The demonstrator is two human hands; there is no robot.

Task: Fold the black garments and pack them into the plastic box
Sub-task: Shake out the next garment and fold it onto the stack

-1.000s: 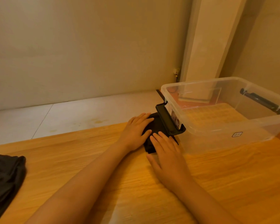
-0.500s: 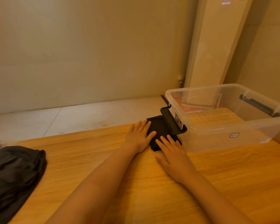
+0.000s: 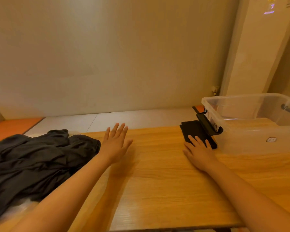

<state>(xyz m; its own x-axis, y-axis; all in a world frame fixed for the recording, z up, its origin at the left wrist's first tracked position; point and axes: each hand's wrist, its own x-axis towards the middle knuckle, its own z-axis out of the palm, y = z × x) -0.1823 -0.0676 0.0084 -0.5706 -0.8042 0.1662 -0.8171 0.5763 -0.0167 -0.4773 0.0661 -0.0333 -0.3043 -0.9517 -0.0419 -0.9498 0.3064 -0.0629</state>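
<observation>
A small folded black garment (image 3: 193, 131) lies on the wooden table (image 3: 157, 181), against the black handle of the clear plastic box (image 3: 251, 124) at the right. My right hand (image 3: 199, 151) lies flat with straight fingers, its fingertips on the near edge of that folded piece. My left hand (image 3: 115, 144) hovers open over the table's middle, fingers spread, just right of a crumpled pile of black garments (image 3: 33, 163) at the left. No garment shows inside the box.
The box has black handles (image 3: 208, 124) at both ends. Beyond the table's far edge are a pale floor (image 3: 124, 118) and a cream wall. A tall pale column (image 3: 254, 47) stands behind the box.
My left hand has left the folded garment and swung left toward the black pile. The view has panned left, showing more of the pile. My right hand stays on the folded piece.
</observation>
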